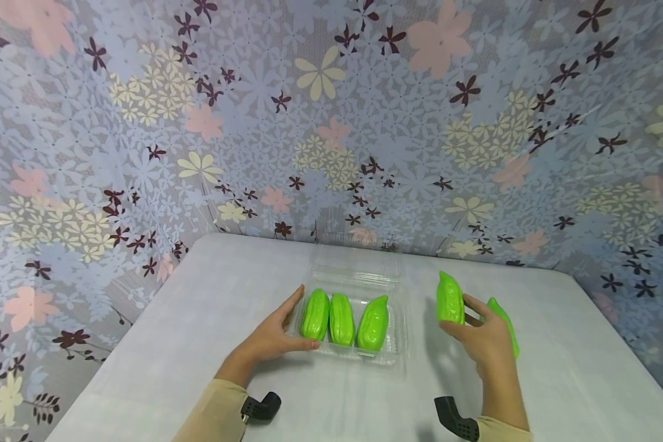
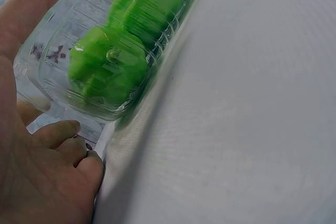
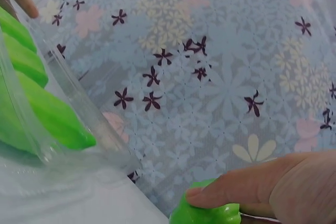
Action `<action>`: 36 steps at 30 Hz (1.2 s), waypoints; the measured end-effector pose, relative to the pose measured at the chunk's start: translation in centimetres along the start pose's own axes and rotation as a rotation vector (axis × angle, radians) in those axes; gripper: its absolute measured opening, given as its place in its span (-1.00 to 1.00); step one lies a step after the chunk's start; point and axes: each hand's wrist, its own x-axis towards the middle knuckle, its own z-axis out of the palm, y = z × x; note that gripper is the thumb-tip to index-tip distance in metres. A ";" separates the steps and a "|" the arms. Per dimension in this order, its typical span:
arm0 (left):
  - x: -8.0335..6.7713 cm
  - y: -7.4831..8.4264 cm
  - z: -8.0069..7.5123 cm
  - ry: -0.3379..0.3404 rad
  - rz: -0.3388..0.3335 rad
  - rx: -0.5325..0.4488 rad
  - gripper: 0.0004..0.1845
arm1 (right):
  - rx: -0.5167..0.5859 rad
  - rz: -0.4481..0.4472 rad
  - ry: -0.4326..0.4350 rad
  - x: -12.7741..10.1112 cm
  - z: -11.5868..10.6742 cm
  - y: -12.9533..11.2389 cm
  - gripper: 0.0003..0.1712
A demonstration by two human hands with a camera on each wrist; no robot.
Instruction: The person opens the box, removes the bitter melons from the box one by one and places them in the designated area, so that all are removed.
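A clear plastic clamshell box (image 1: 400,344) lies open on the white table, with three green toy gourds (image 1: 344,319) side by side in it. My left hand (image 1: 279,334) holds the box's left end, fingers along its side and thumb at its front corner; the left wrist view shows the box wall (image 2: 58,85) against my palm and a gourd (image 2: 107,69) behind it. To the right of the box, my right hand (image 1: 483,337) grips a fourth green gourd (image 1: 450,299) upright. Another green gourd (image 1: 505,325) lies behind that hand. A finger presses the held gourd (image 3: 207,214) in the right wrist view.
The white table (image 1: 160,344) stands in a corner of flowered cloth walls (image 1: 331,123). The box's clear lid (image 1: 359,261) lies flat behind its tray. Black wrist camera mounts (image 1: 262,406) show at the bottom edge.
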 end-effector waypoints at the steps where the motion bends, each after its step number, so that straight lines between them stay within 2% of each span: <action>1: 0.0 0.0 0.0 -0.003 0.001 -0.003 0.29 | -0.009 0.003 0.010 0.1 -0.1 0.1 0.08; 13: 0.0 0.1 -0.1 -0.012 0.013 -0.023 0.29 | -0.075 0.067 0.096 0.8 -0.9 1.3 0.04; 29: 0.1 -0.1 0.0 -0.007 0.012 -0.026 0.27 | -0.126 0.098 0.135 1.4 -1.0 2.3 0.02; 36: 0.1 -0.1 0.0 -0.007 0.002 -0.024 0.30 | -0.162 0.094 0.123 1.6 -1.3 3.0 0.02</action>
